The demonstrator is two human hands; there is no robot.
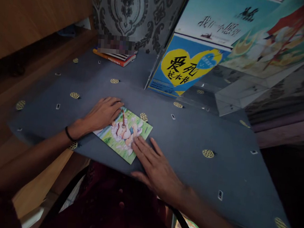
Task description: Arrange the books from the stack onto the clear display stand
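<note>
A thin picture book (124,134) with a green illustrated cover lies flat near the front edge of the table. My left hand (103,113) rests on its upper left part, fingers stretched out over the cover and the wrist wearing a dark band. On the book's right end lie the fingertips of my right hand (154,165), with the fingers extended and the thumb apart. Neither hand grips the book. Part of the cover is hidden beneath the left hand.
A grey-blue tablecloth (192,131) with pineapple prints covers the table. Several books (117,56) are stacked at the back left by the patterned wall. A clear display rack (232,95) holds upright books, including a blue one with a yellow heart (182,67). A wooden cabinet (38,17) stands left.
</note>
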